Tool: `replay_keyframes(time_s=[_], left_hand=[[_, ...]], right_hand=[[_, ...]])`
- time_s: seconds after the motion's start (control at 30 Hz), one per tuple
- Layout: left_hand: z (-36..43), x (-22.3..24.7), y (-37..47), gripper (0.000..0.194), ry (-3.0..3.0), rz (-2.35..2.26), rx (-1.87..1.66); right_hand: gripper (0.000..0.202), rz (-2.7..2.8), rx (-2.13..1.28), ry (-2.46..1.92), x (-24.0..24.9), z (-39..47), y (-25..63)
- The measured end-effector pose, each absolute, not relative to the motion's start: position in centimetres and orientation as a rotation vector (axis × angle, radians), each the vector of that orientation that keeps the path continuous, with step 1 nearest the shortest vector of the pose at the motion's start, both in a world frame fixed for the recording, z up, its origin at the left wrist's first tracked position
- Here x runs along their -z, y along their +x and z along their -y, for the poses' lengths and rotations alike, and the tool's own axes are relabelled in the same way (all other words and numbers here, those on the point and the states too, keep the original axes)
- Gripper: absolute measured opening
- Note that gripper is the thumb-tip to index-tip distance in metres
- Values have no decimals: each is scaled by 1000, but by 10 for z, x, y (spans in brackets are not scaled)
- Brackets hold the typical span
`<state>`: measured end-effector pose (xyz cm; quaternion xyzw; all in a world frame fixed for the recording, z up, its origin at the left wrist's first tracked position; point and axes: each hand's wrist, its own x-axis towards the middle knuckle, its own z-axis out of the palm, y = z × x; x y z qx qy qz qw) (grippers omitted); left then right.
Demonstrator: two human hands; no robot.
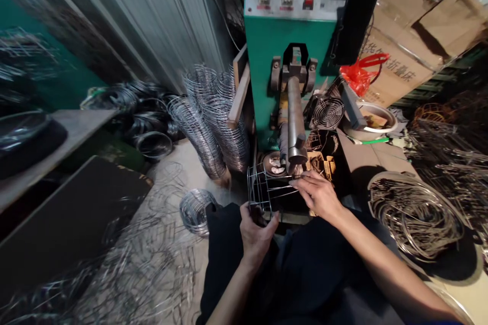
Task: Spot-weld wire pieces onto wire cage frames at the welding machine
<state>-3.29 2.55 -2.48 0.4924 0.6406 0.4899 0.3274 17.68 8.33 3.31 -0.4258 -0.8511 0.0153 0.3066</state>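
A wire frame (262, 188) of thin metal rods lies across the space under the steel cylinder (296, 117) of the green machine (263, 40). My left hand (257, 228) grips the near left end of the frame, its thumb and fingers curled round a dark piece there that I cannot make out clearly. At the right end of the frame, just below the cylinder's tip, my right hand (316, 193) is closed with its fingertips together on the wire. The exact contact under the tip is hidden by the fingers.
Tall stacks of wire rings (224, 127) stand left of the machine, with a smaller ring stack (196, 210) on the floor. Loose wires litter the left floor. At the right are a basin of bent wires (417, 216), a white bowl (375, 122) and cardboard boxes (396, 61).
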Motion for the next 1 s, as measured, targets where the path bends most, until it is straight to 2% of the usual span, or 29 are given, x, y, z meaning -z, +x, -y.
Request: replay_keyframes(time_s=[0.37,0.53,1.0], left_hand=[[-35,31,-37,50,1377,-1692,-1299],[-34,29,-39,52,1398,-1705,-1277],[-68,26,-47,50,1457,-1706,-1255]], right_hand=[[23,2246,-76,-1058,-26,-94,177],[14,2188,-22,-1194,-29,-89,185],[20,2142,126,-1289,-23,-107,189]])
